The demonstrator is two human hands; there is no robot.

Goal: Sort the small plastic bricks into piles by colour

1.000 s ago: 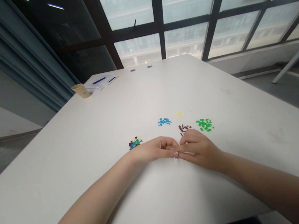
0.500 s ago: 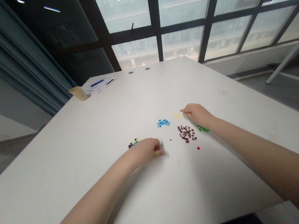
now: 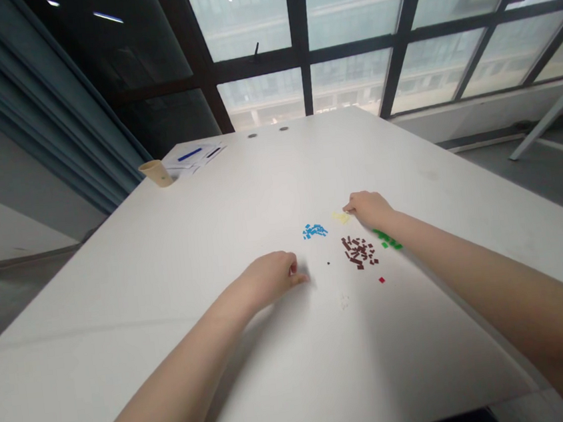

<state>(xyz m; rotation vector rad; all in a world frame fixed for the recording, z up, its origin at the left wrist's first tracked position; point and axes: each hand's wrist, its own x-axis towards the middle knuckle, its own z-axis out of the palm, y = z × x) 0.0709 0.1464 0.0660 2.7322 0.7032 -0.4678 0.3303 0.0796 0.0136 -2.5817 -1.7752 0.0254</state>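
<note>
Right hand's (image 3: 372, 211) fingers (image 3: 349, 208) were bunched at the yellow pieces (image 3: 341, 218); any grip could not be told. Left hand's (image 3: 270, 274) fingers were curled, thumb parted. Between both hands' fingers, blue pieces (image 3: 314, 230) lay on the worktop (image 3: 269, 192).

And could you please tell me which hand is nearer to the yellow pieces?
Right. The right hand is just beside the yellow pieces, at their right edge. The left hand is farther off, nearer the person and to the left.
</note>
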